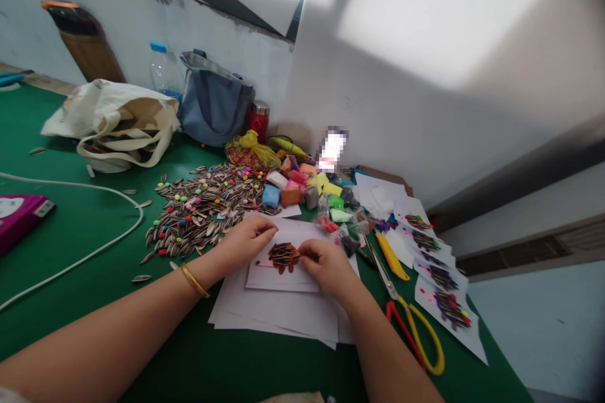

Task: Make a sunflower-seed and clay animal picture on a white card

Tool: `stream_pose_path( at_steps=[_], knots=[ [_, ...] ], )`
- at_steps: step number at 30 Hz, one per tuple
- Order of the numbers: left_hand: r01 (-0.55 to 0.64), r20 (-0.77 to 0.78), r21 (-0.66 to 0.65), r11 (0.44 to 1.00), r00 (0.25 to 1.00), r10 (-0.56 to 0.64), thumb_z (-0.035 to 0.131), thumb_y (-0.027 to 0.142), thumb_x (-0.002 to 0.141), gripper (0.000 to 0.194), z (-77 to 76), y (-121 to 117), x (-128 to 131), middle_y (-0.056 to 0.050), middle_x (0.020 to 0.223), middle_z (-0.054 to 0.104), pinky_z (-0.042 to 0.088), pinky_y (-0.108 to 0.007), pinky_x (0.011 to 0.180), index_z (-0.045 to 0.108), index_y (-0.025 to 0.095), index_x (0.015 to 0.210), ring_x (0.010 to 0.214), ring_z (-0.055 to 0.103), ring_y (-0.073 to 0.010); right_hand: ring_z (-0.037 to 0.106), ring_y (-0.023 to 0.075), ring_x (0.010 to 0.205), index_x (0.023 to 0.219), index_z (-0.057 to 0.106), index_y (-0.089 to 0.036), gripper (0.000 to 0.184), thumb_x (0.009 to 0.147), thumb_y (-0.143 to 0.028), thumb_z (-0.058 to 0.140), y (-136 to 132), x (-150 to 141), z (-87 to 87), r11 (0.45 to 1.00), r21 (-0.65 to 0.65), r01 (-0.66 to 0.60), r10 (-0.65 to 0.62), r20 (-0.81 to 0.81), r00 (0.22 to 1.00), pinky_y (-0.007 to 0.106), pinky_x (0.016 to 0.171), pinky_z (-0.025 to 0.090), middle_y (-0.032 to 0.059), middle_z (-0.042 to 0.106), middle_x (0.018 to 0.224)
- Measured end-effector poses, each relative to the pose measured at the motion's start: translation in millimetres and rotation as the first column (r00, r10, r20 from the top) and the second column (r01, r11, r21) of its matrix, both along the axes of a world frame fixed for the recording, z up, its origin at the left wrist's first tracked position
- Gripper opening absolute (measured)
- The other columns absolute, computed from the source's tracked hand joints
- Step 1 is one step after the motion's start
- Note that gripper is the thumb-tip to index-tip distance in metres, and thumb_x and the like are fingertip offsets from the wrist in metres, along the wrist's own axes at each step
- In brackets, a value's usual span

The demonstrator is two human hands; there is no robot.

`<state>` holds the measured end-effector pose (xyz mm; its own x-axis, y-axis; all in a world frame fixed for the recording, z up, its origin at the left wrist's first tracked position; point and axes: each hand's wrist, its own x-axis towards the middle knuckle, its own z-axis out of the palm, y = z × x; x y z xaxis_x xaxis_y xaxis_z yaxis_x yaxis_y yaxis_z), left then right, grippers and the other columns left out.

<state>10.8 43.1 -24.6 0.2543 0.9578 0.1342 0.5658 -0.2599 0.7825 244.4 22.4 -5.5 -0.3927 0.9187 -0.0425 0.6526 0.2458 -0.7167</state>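
On a small stack of white paper [283, 283] lies a hedgehog-like figure [283, 255], with sunflower seeds stuck into an orange body, a pink snout and dark red feet. My right hand [328, 267] is at the figure's right edge, thumb and fingers pinched on what looks like a sunflower seed. Just above and left of the figure is my left hand [250, 240], its fingers curled against the thumb; whatever they hold is hidden. A large pile of sunflower seeds [203, 201], mixed with small coloured balls, spreads to the left.
Several coloured clay blocks [290, 195] sit behind the paper. Scissors [397, 302] and a yellow cutter [392, 256] lie right, beside finished-looking seed figures on cards [451, 308]. Bags [215, 104], a bottle [163, 69] and a blurred phone [332, 150] stand along the wall. A white cable [118, 192] crosses left.
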Motion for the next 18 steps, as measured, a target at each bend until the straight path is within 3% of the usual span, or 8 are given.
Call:
stream_pose_path(
  at_steps=[6,18],
  knots=[
    [0.01,-0.007,0.008,1.0,1.0,-0.01,0.048,0.042,0.09,0.032,-0.5,1,0,-0.008,0.099,0.071,0.049,-0.04,0.089,0.071,0.019,0.094,0.096,0.064,-0.0251,0.061,0.0149,0.081,0.081,0.072,-0.021,0.015,0.082,-0.009,0.063,-2,-5,-0.9,0.988,0.156,0.008,-0.02,0.074,0.997,0.025,0.073,0.041,0.0001,0.07,0.085],
    [0.019,-0.003,0.016,1.0,1.0,-0.019,0.048,0.04,0.09,0.03,-0.1,1,1,-0.007,0.095,0.072,0.05,-0.039,0.086,0.07,0.019,0.091,0.093,0.065,-0.0243,0.059,0.0157,0.08,0.079,0.07,-0.019,0.013,0.083,-0.009,0.064,-4,-11,-4.8,0.975,0.217,-0.04,0.012,0.126,0.992,0.026,0.072,0.04,0.0016,0.067,0.081]
  ],
)
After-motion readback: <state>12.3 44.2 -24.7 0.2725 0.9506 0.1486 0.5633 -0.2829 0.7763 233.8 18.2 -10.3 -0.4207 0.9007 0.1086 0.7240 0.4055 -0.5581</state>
